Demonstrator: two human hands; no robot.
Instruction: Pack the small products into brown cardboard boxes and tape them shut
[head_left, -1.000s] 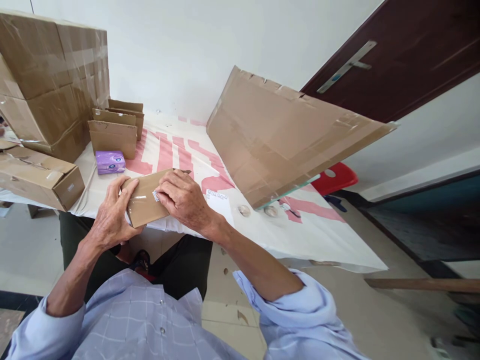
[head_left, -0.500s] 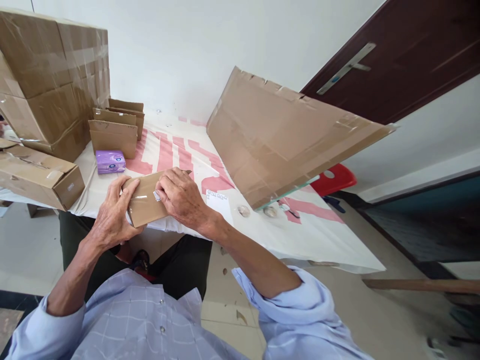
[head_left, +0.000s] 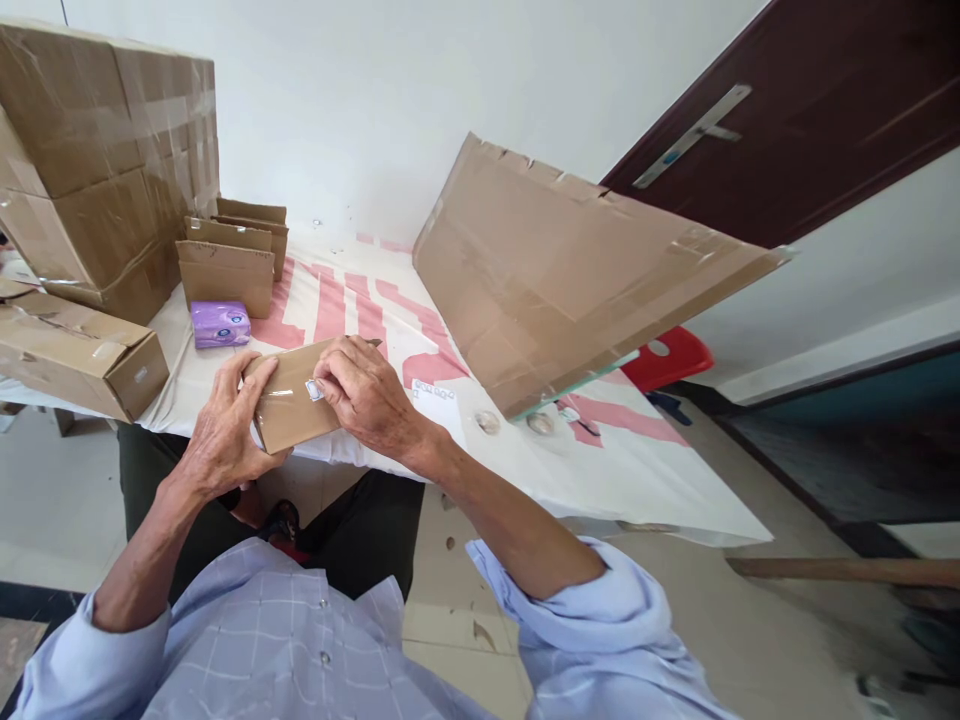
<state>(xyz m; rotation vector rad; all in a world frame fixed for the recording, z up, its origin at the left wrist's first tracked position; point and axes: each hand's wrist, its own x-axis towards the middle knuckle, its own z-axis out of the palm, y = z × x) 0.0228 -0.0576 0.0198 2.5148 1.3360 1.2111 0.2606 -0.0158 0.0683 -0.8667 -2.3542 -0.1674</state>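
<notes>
A small cardboard box (head_left: pixel 292 410) is held over the table's front edge, tilted in the hands. My left hand (head_left: pixel 229 425) grips its left end, thumb on the upper face and the other fingers around the side. On that face is a small white sticker (head_left: pixel 313 390) with blue-grey print. The curled fingers of my right hand (head_left: pixel 364 390) pinch at the sticker's right edge, and its knuckles cover the box's right part. Just beyond the box lies a purple soft pack (head_left: pixel 220 325).
Open cardboard boxes (head_left: pixel 227 278) stand behind the purple pack. A long carton (head_left: pixel 82 355) and tall taped cartons (head_left: pixel 97 150) are at left. A big cardboard sheet (head_left: pixel 570 270) leans across the right side. A sheet of stickers (head_left: pixel 439 410) lies on the white-and-pink cloth (head_left: pixel 675 490).
My right fingertips have drawn slightly back to the right, so more of the sticker shows on the box. My left hand stays in place on the box.
</notes>
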